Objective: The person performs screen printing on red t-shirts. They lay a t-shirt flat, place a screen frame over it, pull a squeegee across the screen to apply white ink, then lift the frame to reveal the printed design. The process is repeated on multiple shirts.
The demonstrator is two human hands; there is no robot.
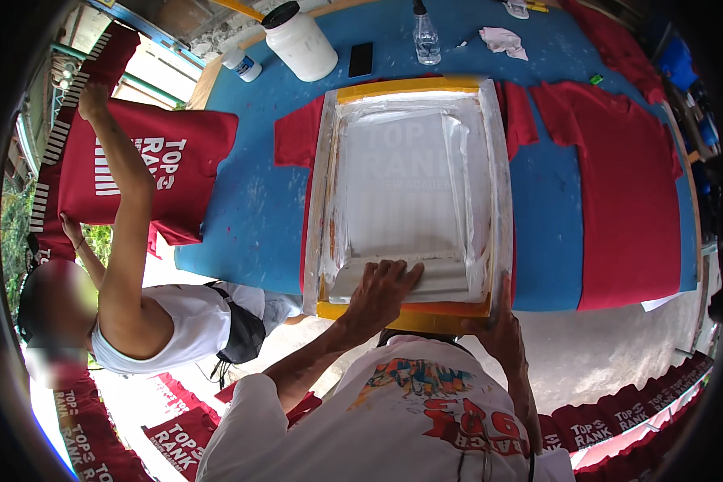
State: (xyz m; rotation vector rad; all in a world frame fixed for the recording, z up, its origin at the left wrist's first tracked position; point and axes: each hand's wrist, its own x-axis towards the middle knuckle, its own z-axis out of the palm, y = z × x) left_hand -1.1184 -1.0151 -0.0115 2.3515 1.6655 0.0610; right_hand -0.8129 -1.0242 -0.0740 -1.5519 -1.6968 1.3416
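A screen-printing frame (496, 201) with yellow tape along its far and near ends lies over a red T-shirt (296, 132) on the blue table. White ink residue lines its mesh, and pale lettering shows through. Across the near end of the mesh lies a wide light-grey squeegee (446, 277). My left hand (377, 293) is on it, fingers bent over its top. At the near right corner, my right hand (496, 329) grips the frame, its thumb up along the side; its other fingers are partly hidden.
Right of the frame, another red T-shirt (622, 193) lies flat on the blue table (249, 233). Along the far side stand a white tub (301, 48), a phone (361, 60) and a clear bottle (426, 40). At left, a co-worker (165, 329) holds up a printed red shirt (136, 165).
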